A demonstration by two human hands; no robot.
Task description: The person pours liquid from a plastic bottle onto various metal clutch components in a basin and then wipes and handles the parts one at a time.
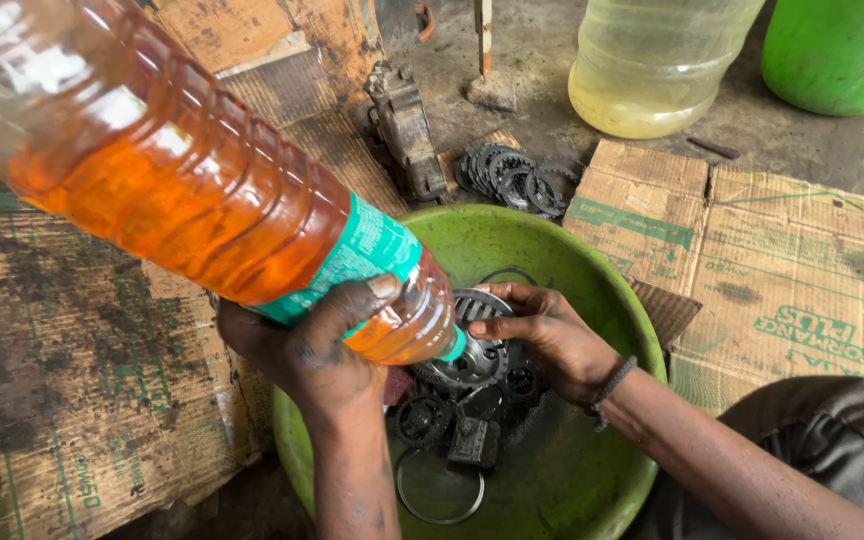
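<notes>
Orange liquid fills the big clear bottle (pixel 182 180), which has a teal band and is tipped with its mouth down over the green bowl (pixel 572 270). The left hand (pixel 307 345) is wrapped tight around the bottle near its neck, with the thumb on top, and holds it up. The bottle's mouth is just above a round toothed gear (pixel 467 345) in the middle of the bowl. The right hand (pixel 547 335) holds this gear by its edge at 3 o'clock, fingers curled on it. There is one bowl, and in it lie the big gear, at least two smaller dark gears (pixel 422 420) at 7 o'clock from it, one small dark block (pixel 474 442) at 6 o'clock, and one thin metal ring (pixel 439 487) lower still. I cannot count the small parts for sure, as some hide under the hands. Outside the bowl, at 12 o'clock, sits one pile of gear rings (pixel 512 180) on the floor, with one rusty metal part (pixel 407 130) just left of it. One pale yellow jug (pixel 652 60) stands at 1 o'clock, and one green tub (pixel 837 50) is beside it. Flat brown cardboard (pixel 782 260) lies on both sides of the bowl.
</notes>
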